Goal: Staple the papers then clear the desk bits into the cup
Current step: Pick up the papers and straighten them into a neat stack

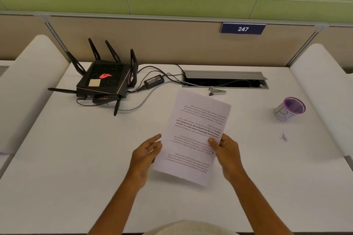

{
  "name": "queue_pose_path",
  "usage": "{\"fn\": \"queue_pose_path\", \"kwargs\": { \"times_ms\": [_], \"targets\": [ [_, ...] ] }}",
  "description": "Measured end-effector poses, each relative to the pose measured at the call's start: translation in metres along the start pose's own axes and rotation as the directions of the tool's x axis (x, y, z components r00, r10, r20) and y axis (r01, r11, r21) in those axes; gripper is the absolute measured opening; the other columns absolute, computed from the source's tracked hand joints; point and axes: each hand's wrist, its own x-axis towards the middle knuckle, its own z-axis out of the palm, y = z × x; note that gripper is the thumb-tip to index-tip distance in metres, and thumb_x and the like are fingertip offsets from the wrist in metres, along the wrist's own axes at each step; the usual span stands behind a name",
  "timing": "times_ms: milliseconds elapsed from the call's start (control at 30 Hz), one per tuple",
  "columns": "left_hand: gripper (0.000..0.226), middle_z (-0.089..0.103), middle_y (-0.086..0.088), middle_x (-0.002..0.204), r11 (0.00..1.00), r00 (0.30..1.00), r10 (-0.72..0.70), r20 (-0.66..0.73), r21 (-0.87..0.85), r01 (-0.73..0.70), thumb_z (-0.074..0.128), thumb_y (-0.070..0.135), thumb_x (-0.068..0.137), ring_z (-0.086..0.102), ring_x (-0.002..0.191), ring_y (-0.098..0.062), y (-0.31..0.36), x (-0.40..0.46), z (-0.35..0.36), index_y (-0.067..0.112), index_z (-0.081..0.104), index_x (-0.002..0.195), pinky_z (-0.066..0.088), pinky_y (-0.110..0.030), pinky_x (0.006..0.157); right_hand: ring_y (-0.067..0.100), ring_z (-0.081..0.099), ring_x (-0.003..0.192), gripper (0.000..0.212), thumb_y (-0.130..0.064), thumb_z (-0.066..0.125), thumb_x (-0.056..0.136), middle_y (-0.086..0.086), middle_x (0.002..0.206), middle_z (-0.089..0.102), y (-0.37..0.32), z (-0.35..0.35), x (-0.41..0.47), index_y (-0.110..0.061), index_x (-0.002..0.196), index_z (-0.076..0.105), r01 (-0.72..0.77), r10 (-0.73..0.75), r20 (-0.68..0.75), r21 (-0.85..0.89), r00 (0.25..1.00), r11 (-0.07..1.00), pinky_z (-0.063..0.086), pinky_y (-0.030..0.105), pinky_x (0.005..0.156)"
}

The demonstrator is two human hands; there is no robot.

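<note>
White printed papers (pixel 196 131) are held above the desk, text upside down to me. My right hand (pixel 227 156) pinches their right edge, thumb on top. My left hand (pixel 146 155) touches the left edge with fingers spread, not clearly gripping. A small silver stapler (pixel 217 92) lies on the desk just beyond the papers' far edge. A purple-rimmed cup (pixel 289 108) with a drawn label stands at the right. A small cluster of tiny desk bits (pixel 284 137) lies in front of the cup.
A black router (pixel 104 80) with several antennas sits at the back left, its cables and power brick (pixel 153 81) running to an open cable tray (pixel 225 80) in the white desk (pixel 76 158). White side dividers flank the desk.
</note>
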Motion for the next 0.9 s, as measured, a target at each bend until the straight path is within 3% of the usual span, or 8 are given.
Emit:
{"fn": "queue_pose_path", "kwargs": {
  "times_ms": [100, 167, 267, 433, 533, 667, 833, 900],
  "targets": [
    [0.036, 0.080, 0.009, 0.117, 0.991, 0.994, 0.026, 0.108, 0.131, -0.041, 0.078, 0.024, 0.092, 0.075, 0.110, -0.019, 0.023, 0.009, 0.013, 0.033, 0.069, 0.126, 0.065, -0.033, 0.085, 0.014, 0.079, 0.091, 0.021, -0.013, 0.067, 0.100, -0.007, 0.106, 0.081, -0.010, -0.003, 0.002, -0.024, 0.115, 0.074, 0.032, -0.031, 0.028, -0.035, 0.999, 0.999, 0.064, 0.029, 0.072],
    [0.035, 0.080, 0.008, 0.115, 0.981, 0.988, 0.067, 0.142, 0.173, -0.092, 0.082, 0.024, 0.089, 0.077, 0.106, -0.017, 0.036, 0.014, 0.030, 0.028, 0.072, 0.123, 0.065, -0.033, 0.087, 0.014, 0.079, 0.090, 0.020, -0.013, 0.066, 0.100, -0.009, 0.103, 0.081, -0.015, -0.001, 0.001, -0.026, 0.113, 0.074, 0.065, -0.063, 0.031, -0.042, 0.998, 0.997, 0.064, 0.026, 0.070],
    [0.032, 0.082, 0.005, 0.107, 0.982, 0.988, 0.122, 0.091, 0.135, -0.133, 0.085, 0.024, 0.086, 0.079, 0.098, -0.017, 0.051, 0.014, 0.047, 0.023, 0.077, 0.117, 0.065, -0.038, 0.087, 0.010, 0.077, 0.092, 0.024, -0.012, 0.066, 0.100, -0.014, 0.101, 0.080, -0.020, 0.006, -0.007, -0.031, 0.110, 0.074, 0.150, -0.149, 0.047, -0.028, 0.988, 0.988, 0.063, 0.024, 0.071],
    [0.025, 0.083, 0.006, 0.098, 0.969, 0.974, 0.224, 0.025, 0.099, -0.226, 0.088, 0.022, 0.083, 0.078, 0.093, -0.014, 0.060, 0.009, 0.055, 0.025, 0.079, 0.105, 0.065, -0.029, 0.080, 0.011, 0.074, 0.100, 0.024, -0.012, 0.066, 0.100, -0.013, 0.107, 0.079, -0.019, 0.010, -0.010, -0.030, 0.112, 0.075, 0.262, -0.263, 0.002, 0.004, 0.965, 0.965, 0.062, 0.026, 0.083],
    [0.030, 0.080, 0.007, 0.102, 0.962, 0.971, 0.239, 0.005, 0.131, -0.237, 0.088, 0.021, 0.083, 0.077, 0.096, -0.011, 0.048, 0.006, 0.053, 0.027, 0.076, 0.109, 0.064, -0.023, 0.079, 0.014, 0.073, 0.103, 0.019, -0.014, 0.066, 0.100, -0.011, 0.107, 0.079, -0.004, 0.009, -0.009, -0.023, 0.115, 0.075, 0.250, -0.250, 0.010, -0.043, 0.968, 0.967, 0.062, 0.031, 0.086],
    [0.023, 0.079, 0.008, 0.101, 0.965, 0.981, 0.193, 0.033, 0.176, -0.195, 0.085, 0.020, 0.086, 0.075, 0.099, -0.017, 0.030, 0.001, 0.055, 0.033, 0.074, 0.102, 0.061, -0.018, 0.072, 0.018, 0.073, 0.102, 0.016, -0.017, 0.069, 0.099, -0.012, 0.103, 0.077, 0.016, 0.012, -0.007, -0.023, 0.112, 0.074, 0.176, -0.177, -0.011, -0.081, 0.984, 0.981, 0.064, 0.032, 0.084],
    [0.024, 0.077, 0.015, 0.096, 0.959, 0.975, 0.217, 0.038, 0.178, -0.220, 0.084, 0.021, 0.087, 0.074, 0.086, 0.001, 0.036, -0.002, 0.060, 0.038, 0.072, 0.098, 0.059, -0.015, 0.069, 0.013, 0.073, 0.094, 0.008, -0.019, 0.069, 0.099, -0.012, 0.095, 0.077, 0.010, 0.009, -0.003, -0.025, 0.102, 0.074, 0.186, -0.189, -0.036, -0.067, 0.981, 0.980, 0.062, 0.029, 0.080],
    [0.023, 0.077, 0.015, 0.097, 0.958, 0.975, 0.218, 0.034, 0.183, -0.221, 0.084, 0.022, 0.088, 0.074, 0.087, 0.001, 0.033, -0.003, 0.058, 0.038, 0.072, 0.100, 0.060, -0.016, 0.070, 0.012, 0.073, 0.094, 0.008, -0.020, 0.069, 0.099, -0.011, 0.095, 0.078, 0.013, 0.010, -0.004, -0.025, 0.103, 0.074, 0.180, -0.182, -0.037, -0.051, 0.983, 0.982, 0.062, 0.029, 0.080]
  ]
}}
